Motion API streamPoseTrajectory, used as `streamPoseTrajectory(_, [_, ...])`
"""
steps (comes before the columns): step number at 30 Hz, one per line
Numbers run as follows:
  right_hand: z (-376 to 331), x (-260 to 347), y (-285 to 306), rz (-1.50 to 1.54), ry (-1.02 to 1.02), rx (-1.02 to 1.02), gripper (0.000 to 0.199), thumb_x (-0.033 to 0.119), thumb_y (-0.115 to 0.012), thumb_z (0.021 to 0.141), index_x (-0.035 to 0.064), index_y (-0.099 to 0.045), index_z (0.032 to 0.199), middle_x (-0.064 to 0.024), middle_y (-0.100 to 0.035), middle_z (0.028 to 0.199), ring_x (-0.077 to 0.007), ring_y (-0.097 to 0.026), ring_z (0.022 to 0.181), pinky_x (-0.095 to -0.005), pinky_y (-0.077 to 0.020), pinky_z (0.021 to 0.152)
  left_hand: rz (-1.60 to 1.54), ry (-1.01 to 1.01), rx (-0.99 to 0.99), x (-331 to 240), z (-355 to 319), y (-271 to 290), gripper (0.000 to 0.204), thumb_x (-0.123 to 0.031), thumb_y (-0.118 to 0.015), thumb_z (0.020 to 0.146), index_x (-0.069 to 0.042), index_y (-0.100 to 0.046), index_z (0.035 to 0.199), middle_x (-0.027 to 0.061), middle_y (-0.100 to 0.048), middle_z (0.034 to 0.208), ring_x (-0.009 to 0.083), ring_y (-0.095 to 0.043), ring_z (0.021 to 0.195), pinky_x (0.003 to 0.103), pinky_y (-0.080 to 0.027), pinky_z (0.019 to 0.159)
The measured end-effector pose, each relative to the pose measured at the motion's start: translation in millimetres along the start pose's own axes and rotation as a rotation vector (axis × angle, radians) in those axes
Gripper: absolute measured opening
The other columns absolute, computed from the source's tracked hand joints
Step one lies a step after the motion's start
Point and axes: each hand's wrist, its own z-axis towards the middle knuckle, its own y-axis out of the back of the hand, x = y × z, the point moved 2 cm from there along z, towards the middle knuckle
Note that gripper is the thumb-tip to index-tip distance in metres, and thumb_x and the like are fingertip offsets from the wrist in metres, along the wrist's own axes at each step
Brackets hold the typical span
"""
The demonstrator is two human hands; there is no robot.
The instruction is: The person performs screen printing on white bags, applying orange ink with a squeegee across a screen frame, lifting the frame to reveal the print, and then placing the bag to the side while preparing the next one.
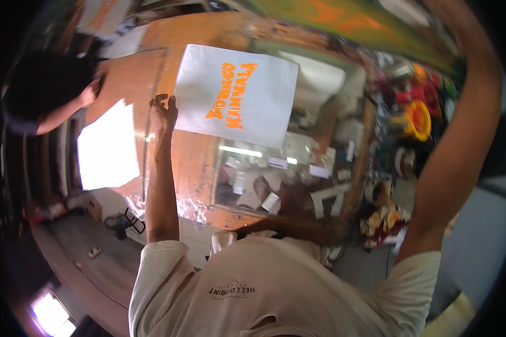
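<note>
My left hand (163, 111) is over the wooden table, at the left edge of a white sheet (199, 84) that looks like paper or plastic. Its fingers are loosely curled, the thumb stands apart, and nothing shows between them. Bold orange lettering (232, 95) is printed across the sheet, which lies partly over a glass panel (247, 185) set in the table. My right arm (461, 135) reaches up along the right side to the top edge, where the hand is cut off. Near it, a tilted green screen-printing frame (343, 25) with orange smears is raised; what holds it is hidden.
At the left, another person (45, 95) leans near the table with one hand on its edge. A bright white sheet stack (109, 149) lies there. Colourful tubs (416, 121) and crumpled cloths (385, 219) crowd the right side. A black fan (121, 224) stands on the floor.
</note>
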Motion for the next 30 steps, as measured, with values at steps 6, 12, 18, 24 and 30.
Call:
streamPoseTrajectory(6, [-0.3, -24.0, -6.5, 0.147, -0.157, 0.055, 0.056, 0.047, -0.062, 0.100, 0.0018, -0.066, 0.132, -0.0142, -0.067, 0.126, -0.0238, -0.060, 0.116, -0.0327, -0.0413, 0.101, -0.198, -0.006, -0.234, 62.8, -39.8, 72.4, 0.037, -0.021, -0.073, 0.093, 0.000, -0.063, 0.121, 0.0217, -0.068, 0.115, 0.0353, -0.065, 0.110, 0.042, -0.050, 0.097])
streamPoseTrajectory(12, [-16.8, -31.8, -8.9, 0.191, -0.219, 0.028, 0.060, 0.048, -0.058, 0.102, 0.0014, -0.060, 0.139, -0.0158, -0.062, 0.137, -0.0226, -0.060, 0.118, -0.0322, -0.0433, 0.102, -0.309, 0.234, -0.134, 96.9, -146.8, 100.9, 0.016, -0.016, -0.067, 0.094, 0.000, -0.069, 0.099, 0.0228, -0.070, 0.104, 0.0413, -0.068, 0.100, 0.047, -0.054, 0.090])
streamPoseTrajectory(18, [-20.0, -30.5, -14.6, 0.202, -0.184, 0.115, 0.055, 0.041, -0.056, 0.105, -0.0040, -0.058, 0.138, -0.0178, -0.062, 0.137, -0.0251, -0.057, 0.127, -0.0350, -0.0383, 0.111, -0.102, 0.229, -0.340, 172.6, -124.5, 140.8, 0.020, -0.015, -0.063, 0.096, 0.000, -0.067, 0.108, 0.0241, -0.069, 0.108, 0.0412, -0.064, 0.105, 0.048, -0.051, 0.093])
streamPoseTrajectory(24, [-16.7, -26.2, -16.0, 0.249, -0.156, 0.146, 0.051, 0.037, -0.054, 0.107, -0.0044, -0.060, 0.136, -0.0176, -0.065, 0.132, -0.0249, -0.058, 0.123, -0.0360, -0.0385, 0.110, 0.158, 0.373, -0.283, 240.6, -90.3, 155.1, 0.050, -0.028, -0.054, 0.102, 0.000, -0.048, 0.143, 0.0265, -0.050, 0.145, 0.0433, -0.045, 0.137, 0.053, -0.038, 0.113])
streamPoseTrajectory(30, [-21.7, -26.9, -10.8, 0.300, -0.243, 0.143, 0.051, 0.036, -0.056, 0.106, -0.0028, -0.058, 0.139, -0.0177, -0.062, 0.137, -0.0258, -0.056, 0.126, -0.0365, -0.0384, 0.110, 0.315, 0.471, -0.061, 216.9, -82.9, 163.9, 0.064, -0.040, -0.039, 0.106, -0.003, -0.030, 0.157, 0.0241, -0.023, 0.165, 0.0432, -0.015, 0.154, 0.058, -0.011, 0.125])
